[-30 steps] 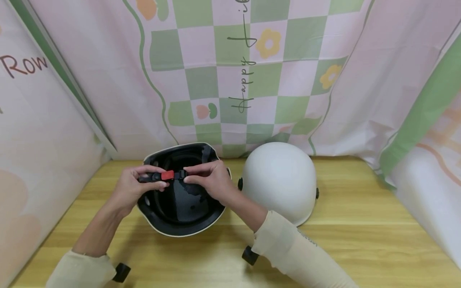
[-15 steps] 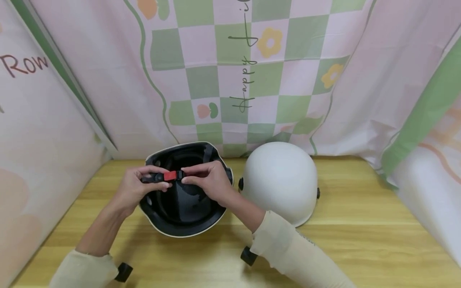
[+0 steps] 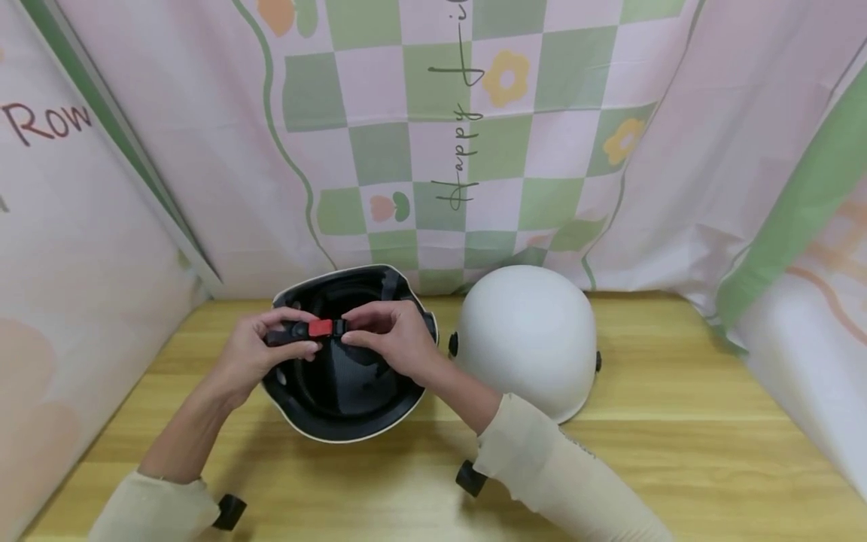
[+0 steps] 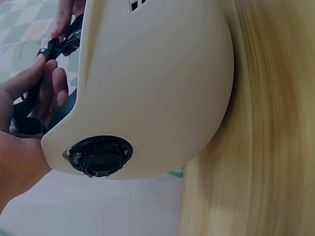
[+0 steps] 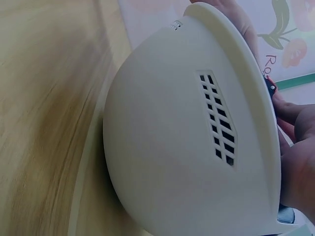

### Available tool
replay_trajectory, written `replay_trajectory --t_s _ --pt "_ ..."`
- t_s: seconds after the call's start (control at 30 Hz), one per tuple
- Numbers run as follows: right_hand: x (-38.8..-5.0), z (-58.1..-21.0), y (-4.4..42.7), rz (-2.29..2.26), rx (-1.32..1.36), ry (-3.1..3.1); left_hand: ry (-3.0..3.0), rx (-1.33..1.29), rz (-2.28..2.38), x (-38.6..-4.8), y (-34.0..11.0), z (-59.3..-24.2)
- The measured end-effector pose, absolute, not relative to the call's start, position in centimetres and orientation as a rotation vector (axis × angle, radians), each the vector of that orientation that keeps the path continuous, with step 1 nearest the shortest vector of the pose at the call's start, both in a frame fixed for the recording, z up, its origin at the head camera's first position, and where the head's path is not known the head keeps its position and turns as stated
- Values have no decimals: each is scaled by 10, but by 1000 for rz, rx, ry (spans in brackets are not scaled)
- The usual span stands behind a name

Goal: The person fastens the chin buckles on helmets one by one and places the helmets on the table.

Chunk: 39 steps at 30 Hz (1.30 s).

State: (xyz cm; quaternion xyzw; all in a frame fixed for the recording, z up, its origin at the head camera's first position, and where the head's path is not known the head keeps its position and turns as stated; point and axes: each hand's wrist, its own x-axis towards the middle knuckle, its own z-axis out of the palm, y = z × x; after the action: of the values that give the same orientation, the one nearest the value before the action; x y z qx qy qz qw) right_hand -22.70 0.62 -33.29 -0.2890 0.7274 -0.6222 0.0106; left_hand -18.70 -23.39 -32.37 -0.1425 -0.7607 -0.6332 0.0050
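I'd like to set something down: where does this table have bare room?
The table right of the domed helmet, up to the curtain; also the front strip between the sleeves. It's crowded over the upturned helmet, where left hand and right hand hold the strap buckle.

Upturned helmet (image 3: 348,388), buckle (image 3: 321,328) apparently above it, second helmet (image 3: 528,339) right, table (image 3: 684,406) beneath

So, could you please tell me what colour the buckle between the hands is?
The buckle is red and black, showing best in the head view.
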Motion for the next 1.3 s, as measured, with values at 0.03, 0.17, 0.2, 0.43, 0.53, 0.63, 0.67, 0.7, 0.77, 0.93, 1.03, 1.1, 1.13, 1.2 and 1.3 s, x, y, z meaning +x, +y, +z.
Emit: replay_trajectory --t_s 0.03,0.17,0.2,0.43,0.53,0.63,0.67,0.7,0.77,0.93,1.03,1.1,1.13,1.2,1.3 --pt "-227 -333 7 -1940 -914 2276 -2381 -459 -1983 -187 -234 -323" --pt "-228 -333 11 -1941 -921 2282 -2397 -510 -1920 -188 -236 -322" --pt "-228 -332 12 -1937 -911 2288 -2400 -524 -1892 -188 -237 -322" --pt "-228 -329 21 -1878 -870 2321 -2399 -523 -1674 -184 -246 -321" --pt "-229 -327 24 -1859 -895 2336 -2393 -508 -1598 -183 -249 -321" --pt "-232 -326 27 -1830 -954 2379 -2372 -503 -1557 -183 -252 -321" --pt "-233 -326 29 -1824 -980 2399 -2363 -504 -1549 -183 -252 -321" --pt "-234 -326 30 -1820 -1007 2423 -2355 -509 -1544 -183 -253 -321" --pt "-236 -325 34 -1818 -1063 2485 -2338 -524 -1555 -184 -254 -321" --pt "-244 -319 44 -1770 -1096 2680 -2256 -541 -1637 -187 -258 -323" --pt "-249 -316 51 -1672 -1052 2772 -2200 -482 -1635 -191 -260 -324" --pt "-252 -315 55 -1584 -1027 2811 -2175 -432 -1608 -193 -262 -326" --pt "-254 -315 57 -1541 -1017 2818 -2174 -407 -1586 -195 -263 -328" --pt "-257 -316 60 -1453 -1002 2817 -2196 -366 -1534 -197 -266 -330" --pt "-262 -319 63 -1358 -976 2788 -2293 -327 -1473 -198 -271 -335"
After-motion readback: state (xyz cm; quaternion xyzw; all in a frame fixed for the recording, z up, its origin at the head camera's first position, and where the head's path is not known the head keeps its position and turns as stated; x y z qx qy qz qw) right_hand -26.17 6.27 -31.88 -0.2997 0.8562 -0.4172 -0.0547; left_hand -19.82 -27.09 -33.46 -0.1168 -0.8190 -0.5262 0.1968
